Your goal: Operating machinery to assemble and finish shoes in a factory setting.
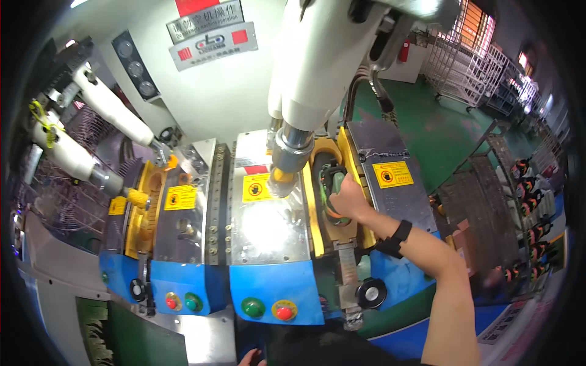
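Observation:
My right hand (349,198) reaches into the right-hand pressing station, its fingers closed round the side of a dark shoe with green and orange parts (332,194). The shoe lies lengthwise in the yellow-sided cradle (314,222), partly covered by my fingers. A black band (400,238) is round my right wrist. Only a few fingertips of my left hand (251,358) show at the lower edge, beside dark clothing. The rest of that hand is cut off, so its grip cannot be made out.
A thick white press arm with a metal rod (293,146) hangs just left of the shoe. Blue panels carry green (253,307) and red (284,312) buttons. A second yellow cradle (148,210) stands left. On the right, a rack (531,207) holds several shoes; wire carts stand behind.

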Action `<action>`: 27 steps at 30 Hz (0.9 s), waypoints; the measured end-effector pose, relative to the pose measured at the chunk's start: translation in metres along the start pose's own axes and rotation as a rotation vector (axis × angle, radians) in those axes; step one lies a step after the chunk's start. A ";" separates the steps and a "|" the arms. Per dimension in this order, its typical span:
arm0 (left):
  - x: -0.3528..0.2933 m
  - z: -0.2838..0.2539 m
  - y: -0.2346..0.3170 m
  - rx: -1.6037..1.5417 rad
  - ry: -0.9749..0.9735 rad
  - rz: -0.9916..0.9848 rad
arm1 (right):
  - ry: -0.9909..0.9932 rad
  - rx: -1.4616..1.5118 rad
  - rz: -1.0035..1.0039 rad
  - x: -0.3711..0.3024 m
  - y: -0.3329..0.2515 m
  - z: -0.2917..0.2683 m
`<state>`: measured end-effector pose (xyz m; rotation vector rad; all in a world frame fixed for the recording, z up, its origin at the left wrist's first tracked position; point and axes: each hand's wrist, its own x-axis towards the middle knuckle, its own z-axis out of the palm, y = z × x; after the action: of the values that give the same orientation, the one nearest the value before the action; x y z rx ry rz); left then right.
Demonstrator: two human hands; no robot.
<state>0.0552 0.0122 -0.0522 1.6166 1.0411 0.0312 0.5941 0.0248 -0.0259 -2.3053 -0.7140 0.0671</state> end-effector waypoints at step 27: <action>0.039 -0.082 -0.070 0.097 -0.431 0.277 | -0.350 -0.043 -0.860 -0.320 -0.205 0.088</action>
<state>-0.0055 0.0969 -0.0991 1.7459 0.4919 -0.1775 0.2044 0.0373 -0.0068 -1.8554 -1.8320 0.0557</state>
